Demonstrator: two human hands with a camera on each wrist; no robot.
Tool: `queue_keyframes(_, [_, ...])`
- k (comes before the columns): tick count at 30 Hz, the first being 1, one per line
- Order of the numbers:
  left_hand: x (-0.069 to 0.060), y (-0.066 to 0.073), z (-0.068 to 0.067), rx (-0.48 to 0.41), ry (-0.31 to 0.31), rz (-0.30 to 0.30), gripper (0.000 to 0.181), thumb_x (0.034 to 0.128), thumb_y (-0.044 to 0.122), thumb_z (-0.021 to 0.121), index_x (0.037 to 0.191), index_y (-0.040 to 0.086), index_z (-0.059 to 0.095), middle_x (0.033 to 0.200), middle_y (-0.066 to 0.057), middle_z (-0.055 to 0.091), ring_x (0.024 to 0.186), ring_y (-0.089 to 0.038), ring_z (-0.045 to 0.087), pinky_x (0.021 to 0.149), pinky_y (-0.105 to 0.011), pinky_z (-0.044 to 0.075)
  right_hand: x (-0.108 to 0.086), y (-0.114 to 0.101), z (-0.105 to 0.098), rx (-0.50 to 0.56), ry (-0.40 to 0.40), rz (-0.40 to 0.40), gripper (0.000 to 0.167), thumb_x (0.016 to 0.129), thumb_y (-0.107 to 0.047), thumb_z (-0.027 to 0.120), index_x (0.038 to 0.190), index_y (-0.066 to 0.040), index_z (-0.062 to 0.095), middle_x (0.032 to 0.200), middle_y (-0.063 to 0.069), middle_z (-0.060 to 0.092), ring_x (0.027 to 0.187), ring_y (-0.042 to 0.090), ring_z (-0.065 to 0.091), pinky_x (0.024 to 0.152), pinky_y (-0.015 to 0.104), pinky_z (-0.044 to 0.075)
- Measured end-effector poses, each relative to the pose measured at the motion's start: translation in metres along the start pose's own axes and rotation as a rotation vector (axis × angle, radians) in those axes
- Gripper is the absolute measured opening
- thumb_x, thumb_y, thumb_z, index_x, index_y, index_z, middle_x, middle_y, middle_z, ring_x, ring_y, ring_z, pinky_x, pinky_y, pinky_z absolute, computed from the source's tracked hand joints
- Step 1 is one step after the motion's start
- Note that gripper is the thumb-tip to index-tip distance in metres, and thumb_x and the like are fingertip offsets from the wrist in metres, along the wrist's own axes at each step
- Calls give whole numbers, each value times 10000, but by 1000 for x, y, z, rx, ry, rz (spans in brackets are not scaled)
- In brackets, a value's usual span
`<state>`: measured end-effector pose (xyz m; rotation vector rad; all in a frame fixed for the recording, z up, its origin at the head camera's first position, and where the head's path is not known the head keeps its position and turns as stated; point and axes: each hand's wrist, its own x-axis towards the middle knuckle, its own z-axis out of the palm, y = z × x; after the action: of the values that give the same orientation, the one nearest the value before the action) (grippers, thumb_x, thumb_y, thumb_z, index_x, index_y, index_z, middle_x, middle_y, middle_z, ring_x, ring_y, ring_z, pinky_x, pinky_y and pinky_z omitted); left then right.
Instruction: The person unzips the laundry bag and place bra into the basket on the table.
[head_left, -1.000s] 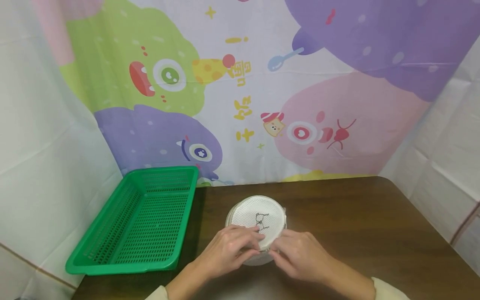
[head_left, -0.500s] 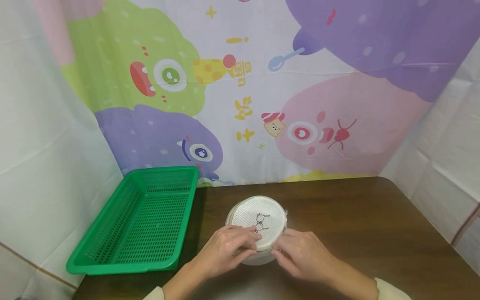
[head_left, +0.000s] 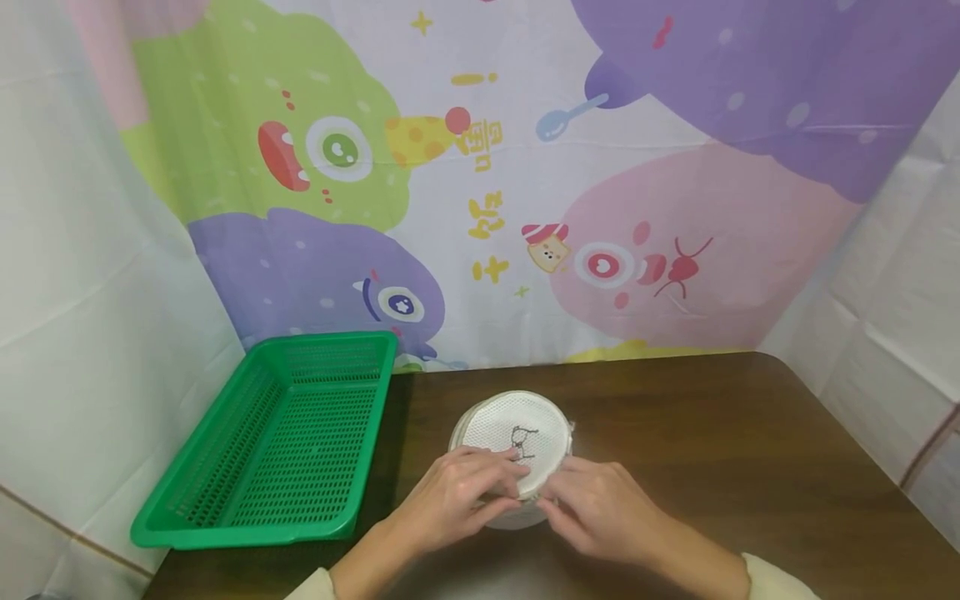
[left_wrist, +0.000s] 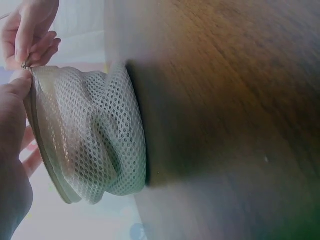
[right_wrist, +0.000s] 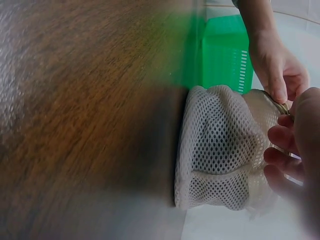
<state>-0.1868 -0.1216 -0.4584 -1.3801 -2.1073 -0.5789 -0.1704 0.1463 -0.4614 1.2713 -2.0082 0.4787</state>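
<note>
A round white mesh laundry bag (head_left: 551,417) with a dark line drawing on its flat top stands on the table. Its mesh side (left_wrist: 90,135) is creased in the left wrist view, and a zipper (left_wrist: 45,160) runs round the upper edge. My left hand (head_left: 461,498) lies over the near left of the top, fingers on it, thumb against the zipped edge, pinching that edge. Close beside it, my right hand (head_left: 600,504) pinches the zipper at the near right, where a small metal pull shows in the left wrist view. Its other fingers (right_wrist: 280,160) curl near the bag's side.
To the left on the brown wooden table (head_left: 675,408) stands a green plastic basket (head_left: 307,450) with slotted walls and floor. A cartoon-printed curtain (head_left: 480,317) hangs behind the table, and white cloth covers both sides.
</note>
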Motion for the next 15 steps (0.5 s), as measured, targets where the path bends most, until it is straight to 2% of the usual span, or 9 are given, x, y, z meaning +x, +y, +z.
queue_keyframes(6, [-2,2,-4,-14,-34,-40,206,906,224,941,981,199,751,1142,63,879,1257,-141,818,1033,-317,650,-4,1,-1,-5,-21,13,176,1072,-251,692,897,-236,691,803,-161,656,721,-47,531,610,47,389])
queue_keyframes(10, [-5,1,-7,-15,-31,-39,199,920,214,925,983,202,736,1218,45,877,1251,-149,821,1027,-340,654,-6,3,-3,1,-15,11,185,1087,-253,673,903,-236,685,785,-171,635,721,-48,516,615,39,374])
queue_keyframes(15, [-6,1,-7,-29,-43,-57,196,925,215,924,990,204,739,1225,42,877,1263,-152,817,1023,-347,656,-5,3,-5,7,-9,1,186,1084,-236,668,899,-229,681,775,-167,627,716,-54,499,618,30,357])
